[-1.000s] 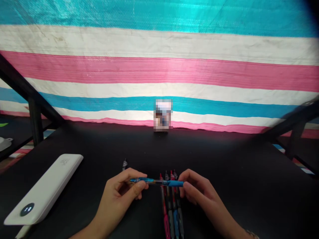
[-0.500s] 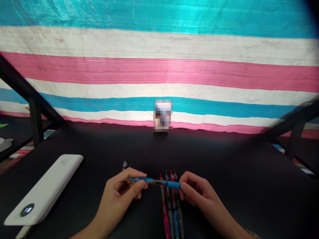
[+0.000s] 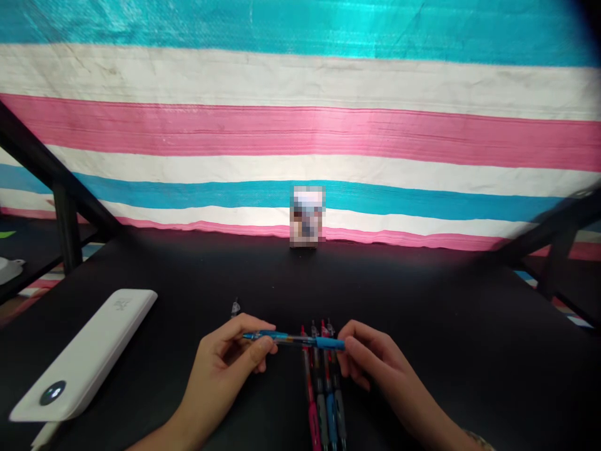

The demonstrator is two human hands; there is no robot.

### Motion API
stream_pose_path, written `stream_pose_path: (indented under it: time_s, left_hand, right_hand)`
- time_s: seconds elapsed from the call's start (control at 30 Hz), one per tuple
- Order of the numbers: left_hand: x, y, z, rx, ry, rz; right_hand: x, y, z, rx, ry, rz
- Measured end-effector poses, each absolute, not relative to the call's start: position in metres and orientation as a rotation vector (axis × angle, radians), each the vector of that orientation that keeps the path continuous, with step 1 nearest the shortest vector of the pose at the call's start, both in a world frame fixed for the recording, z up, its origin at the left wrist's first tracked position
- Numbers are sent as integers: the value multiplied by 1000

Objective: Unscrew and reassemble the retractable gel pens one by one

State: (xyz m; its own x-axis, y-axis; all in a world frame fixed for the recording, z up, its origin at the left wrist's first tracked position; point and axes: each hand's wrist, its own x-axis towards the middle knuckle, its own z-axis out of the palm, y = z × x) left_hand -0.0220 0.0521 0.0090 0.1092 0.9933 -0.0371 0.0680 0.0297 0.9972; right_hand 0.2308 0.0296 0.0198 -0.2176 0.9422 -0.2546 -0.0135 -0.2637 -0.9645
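Observation:
A light-blue click pen (image 3: 300, 340) with a clear barrel lies crosswise between my two hands, lifted above the table. My left hand (image 3: 237, 354) pinches its clip end between thumb and fingers. At the other end, the thumb and forefinger of my right hand (image 3: 370, 354) close on the tip beside the blue grip. Below the pen, several pens (image 3: 323, 401) lie side by side, pointing away from me, with pink, grey and blue grips. Behind my left hand the top of another clear pen (image 3: 235, 307) shows; the rest of it is hidden.
A white power bank (image 3: 87, 357) with a cable lies at the left of the black table (image 3: 211, 269). At the back edge stands a small blurred picture card (image 3: 307, 217) before a striped tarp (image 3: 188, 125). Black frame bars (image 3: 68, 225) flank the table.
My right fingers have shifted slightly to the right along the pen's end, and more of the blue grip shows. My left hand keeps its hold.

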Motion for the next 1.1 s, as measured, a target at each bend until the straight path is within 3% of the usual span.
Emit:
stream_pose_path:
  time_s: [0.6,1.1]
  left_hand:
    - [-19,53,11,1281,1208,1094]
    - [-22,53,13,1160,1199,1212]
  right_hand:
    - [230,31,15,-1229,-1160,1594]
    - [239,28,9,-1141,-804,1331]
